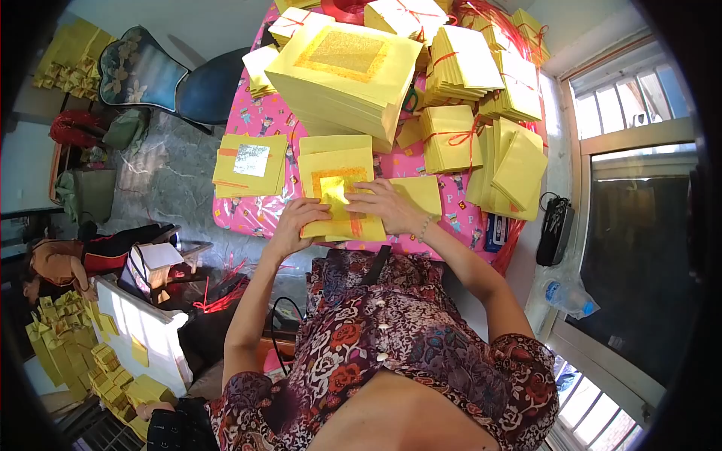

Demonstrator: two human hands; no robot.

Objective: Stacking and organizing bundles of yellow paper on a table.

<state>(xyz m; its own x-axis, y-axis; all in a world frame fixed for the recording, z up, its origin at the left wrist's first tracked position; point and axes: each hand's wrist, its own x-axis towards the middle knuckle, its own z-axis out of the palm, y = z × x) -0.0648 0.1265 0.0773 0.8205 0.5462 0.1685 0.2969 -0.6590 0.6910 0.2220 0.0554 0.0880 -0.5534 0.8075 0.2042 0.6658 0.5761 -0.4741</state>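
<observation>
In front of me a yellow paper sheet with a gold patch lies on a small stack of yellow paper. A bright gold flap stands out at its middle, between my hands. My left hand is closed on the sheet's left side, its thumb hidden. From the right, my right hand grips the sheet beside the flap, fingers bent over it. More yellow sheets stick out beyond my right hand. To the left sits a yellow paper pile with a silver square on top.
A tall block of yellow paper stands at the back of the pink tablecloth. Red-tied bundles crowd the right. A black pouch and plastic bottle lie by the window. A chair and another person are left.
</observation>
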